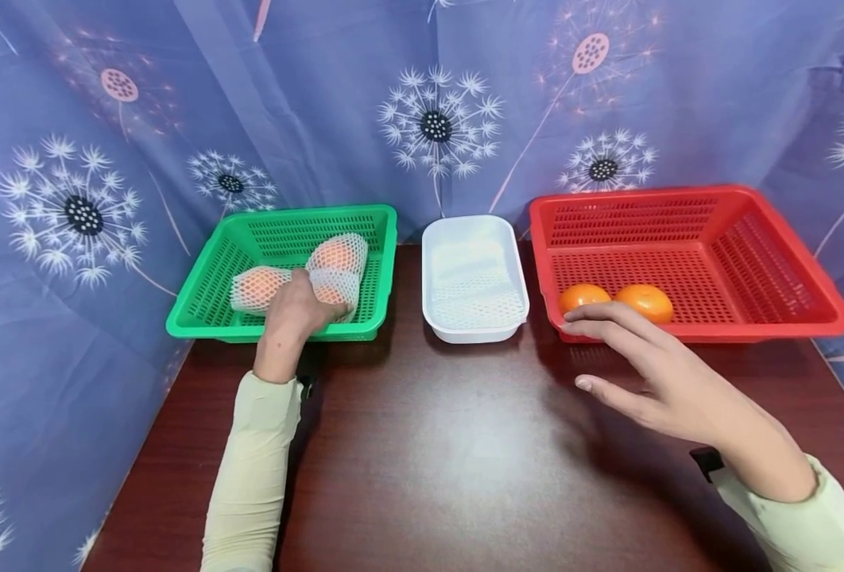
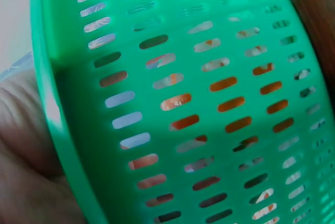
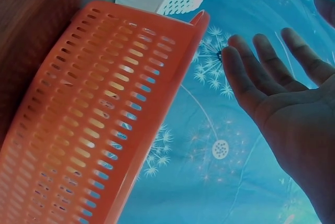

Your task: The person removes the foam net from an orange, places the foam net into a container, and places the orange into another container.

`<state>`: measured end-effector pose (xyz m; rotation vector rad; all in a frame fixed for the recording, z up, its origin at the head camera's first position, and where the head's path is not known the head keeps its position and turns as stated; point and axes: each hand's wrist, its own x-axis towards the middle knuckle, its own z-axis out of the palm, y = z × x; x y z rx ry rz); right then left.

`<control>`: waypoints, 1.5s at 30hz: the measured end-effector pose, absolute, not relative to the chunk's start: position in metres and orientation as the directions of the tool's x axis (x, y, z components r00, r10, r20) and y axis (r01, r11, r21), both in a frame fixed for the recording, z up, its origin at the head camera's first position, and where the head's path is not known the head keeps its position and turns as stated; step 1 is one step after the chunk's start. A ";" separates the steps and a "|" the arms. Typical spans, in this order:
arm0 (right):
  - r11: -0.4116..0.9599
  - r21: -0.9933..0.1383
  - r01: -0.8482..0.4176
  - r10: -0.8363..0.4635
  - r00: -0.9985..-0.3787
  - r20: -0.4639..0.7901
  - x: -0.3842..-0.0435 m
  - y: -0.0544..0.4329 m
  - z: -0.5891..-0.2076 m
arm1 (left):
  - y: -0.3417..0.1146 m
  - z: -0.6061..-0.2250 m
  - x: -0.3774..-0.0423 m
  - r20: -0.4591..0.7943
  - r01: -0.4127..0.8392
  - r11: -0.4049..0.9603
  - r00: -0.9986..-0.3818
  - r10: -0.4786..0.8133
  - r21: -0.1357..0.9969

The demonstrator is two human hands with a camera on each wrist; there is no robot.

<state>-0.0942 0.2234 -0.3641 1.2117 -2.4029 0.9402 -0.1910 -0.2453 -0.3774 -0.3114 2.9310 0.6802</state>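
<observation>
Inside the green basket are three orange-pink round fruits in white foam nets. My left hand reaches over the front rim and grips the front right netted fruit, thumb on its near side; the other fingertips are hidden. Another netted fruit lies left of the hand, and a third sits behind. In the left wrist view the basket wall covers most of the hand. My right hand hovers with spread fingers by the front rim of the red basket, holding nothing.
Two oranges, a left one and a right one, lie at the red basket's front left. Between the baskets stands a white tray with a perforated bottom. A dandelion-print curtain hangs behind the dark wooden table.
</observation>
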 end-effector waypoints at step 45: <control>0.455 -0.445 -0.771 -0.649 -0.629 0.427 -0.095 0.216 -0.370 | -0.249 -0.347 -0.170 0.067 0.021 0.754 -0.997 -0.030 0.656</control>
